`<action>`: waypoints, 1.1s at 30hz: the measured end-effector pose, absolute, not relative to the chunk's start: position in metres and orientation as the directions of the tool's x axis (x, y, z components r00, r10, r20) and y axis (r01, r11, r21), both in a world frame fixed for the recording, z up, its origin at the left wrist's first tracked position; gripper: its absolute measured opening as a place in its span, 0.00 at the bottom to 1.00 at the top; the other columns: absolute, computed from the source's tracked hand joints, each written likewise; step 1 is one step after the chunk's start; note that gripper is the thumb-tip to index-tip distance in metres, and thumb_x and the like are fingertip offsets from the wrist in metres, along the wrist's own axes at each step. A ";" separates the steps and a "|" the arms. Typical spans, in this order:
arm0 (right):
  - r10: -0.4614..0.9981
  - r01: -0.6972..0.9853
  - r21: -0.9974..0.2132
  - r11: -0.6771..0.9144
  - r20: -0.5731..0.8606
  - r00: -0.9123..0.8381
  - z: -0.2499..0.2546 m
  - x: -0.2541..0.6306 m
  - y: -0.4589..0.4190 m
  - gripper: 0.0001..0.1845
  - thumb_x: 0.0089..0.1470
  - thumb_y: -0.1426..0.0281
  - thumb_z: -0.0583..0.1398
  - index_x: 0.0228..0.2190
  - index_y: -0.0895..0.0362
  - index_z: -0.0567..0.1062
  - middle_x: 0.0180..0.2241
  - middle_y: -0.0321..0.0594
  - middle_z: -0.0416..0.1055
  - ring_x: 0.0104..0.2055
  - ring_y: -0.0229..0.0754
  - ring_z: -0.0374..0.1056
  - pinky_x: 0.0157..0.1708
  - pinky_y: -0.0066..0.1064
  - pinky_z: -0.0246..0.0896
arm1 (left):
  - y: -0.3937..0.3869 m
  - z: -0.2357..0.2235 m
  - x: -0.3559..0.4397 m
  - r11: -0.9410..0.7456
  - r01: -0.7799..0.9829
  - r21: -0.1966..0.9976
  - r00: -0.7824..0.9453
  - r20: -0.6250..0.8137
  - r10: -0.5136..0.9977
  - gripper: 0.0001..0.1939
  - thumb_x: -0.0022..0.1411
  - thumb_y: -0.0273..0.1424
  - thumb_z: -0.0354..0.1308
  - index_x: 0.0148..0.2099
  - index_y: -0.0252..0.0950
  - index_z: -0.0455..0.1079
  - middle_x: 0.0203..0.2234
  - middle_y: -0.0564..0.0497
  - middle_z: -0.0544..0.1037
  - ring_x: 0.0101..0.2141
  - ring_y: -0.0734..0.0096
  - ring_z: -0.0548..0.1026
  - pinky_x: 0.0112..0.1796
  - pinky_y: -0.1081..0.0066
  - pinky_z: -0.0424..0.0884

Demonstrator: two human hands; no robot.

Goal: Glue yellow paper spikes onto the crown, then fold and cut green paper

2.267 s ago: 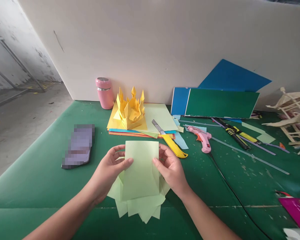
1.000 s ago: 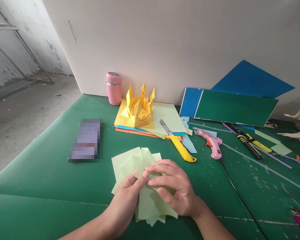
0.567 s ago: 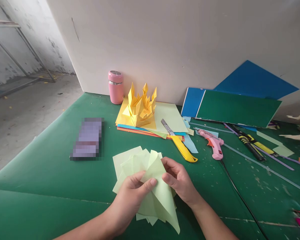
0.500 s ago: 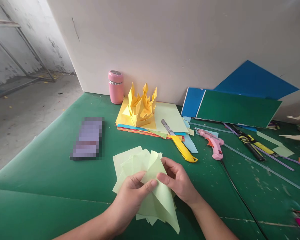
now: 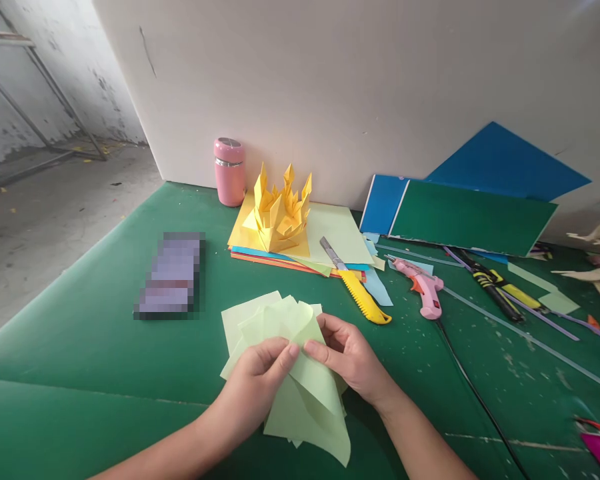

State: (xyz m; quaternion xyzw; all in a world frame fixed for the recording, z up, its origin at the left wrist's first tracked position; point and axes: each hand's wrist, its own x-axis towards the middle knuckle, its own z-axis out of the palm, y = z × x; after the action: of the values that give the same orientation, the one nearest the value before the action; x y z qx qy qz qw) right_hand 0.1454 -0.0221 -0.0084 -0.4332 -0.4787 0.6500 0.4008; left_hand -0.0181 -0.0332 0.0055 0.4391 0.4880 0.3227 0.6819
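Note:
A pale green paper sheet is held up over a fanned-out stack of pale green paper on the table. My left hand pinches the sheet near its middle between thumb and curled fingers. From the other side my right hand grips the same sheet, thumb in front and fingers behind it. The two thumbs almost meet. The sheet bends, and its lower corner curls toward me. Beyond the hands lies a yellow utility knife with its blade out.
A folded yellow paper crown sits on coloured paper sheets. Behind stands a pink flask. On the right are a pink glue gun with cord, glue sticks and pliers. A blurred purple object lies left on the green table.
Both hands have shifted slightly left and the thumbs have drawn closer together. The upright fold of the held sheet has flattened and its lower corner has moved left. The view has turned slightly.

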 end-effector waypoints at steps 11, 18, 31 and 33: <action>0.927 -0.035 -0.973 -0.227 -0.205 -0.315 -0.009 0.144 -0.022 0.20 0.45 0.52 0.65 0.23 0.56 0.70 0.22 0.33 0.66 0.25 0.36 0.60 0.25 0.27 0.56 | -0.016 0.005 -0.028 0.304 -0.011 0.953 0.198 -0.296 0.935 0.12 0.48 0.42 0.66 0.30 0.38 0.79 0.27 0.50 0.80 0.29 0.64 0.74 0.30 0.71 0.68; 0.935 -0.041 -0.969 -0.245 -0.224 -0.275 -0.015 0.144 -0.021 0.17 0.44 0.55 0.66 0.25 0.57 0.75 0.23 0.34 0.71 0.26 0.38 0.65 0.28 0.30 0.60 | -0.013 0.005 -0.029 0.386 -0.079 0.919 0.204 -0.364 0.909 0.18 0.43 0.40 0.70 0.38 0.39 0.78 0.30 0.49 0.82 0.33 0.59 0.79 0.32 0.69 0.73; 0.934 -0.119 -0.959 -0.258 -0.216 -0.285 -0.011 0.147 -0.020 0.18 0.46 0.57 0.66 0.36 0.55 0.79 0.35 0.40 0.78 0.36 0.43 0.71 0.35 0.31 0.63 | -0.014 -0.002 -0.028 0.251 0.091 0.964 0.202 -0.265 0.943 0.16 0.44 0.40 0.67 0.34 0.37 0.76 0.26 0.52 0.80 0.28 0.68 0.76 0.30 0.72 0.73; 0.937 -0.100 -0.955 -0.278 -0.247 -0.246 -0.013 0.147 -0.021 0.19 0.44 0.57 0.67 0.36 0.56 0.79 0.35 0.41 0.78 0.35 0.44 0.71 0.34 0.32 0.64 | -0.015 -0.004 -0.027 0.228 0.119 0.966 0.191 -0.247 0.950 0.17 0.43 0.40 0.68 0.35 0.37 0.76 0.21 0.54 0.77 0.24 0.71 0.74 0.27 0.73 0.72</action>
State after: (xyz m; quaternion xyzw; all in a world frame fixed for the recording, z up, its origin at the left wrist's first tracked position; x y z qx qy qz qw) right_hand 0.1465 -0.0206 -0.0133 -0.4662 -0.4489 0.6493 0.3994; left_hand -0.0268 -0.0152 -0.0040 0.5079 0.5260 0.3578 0.5808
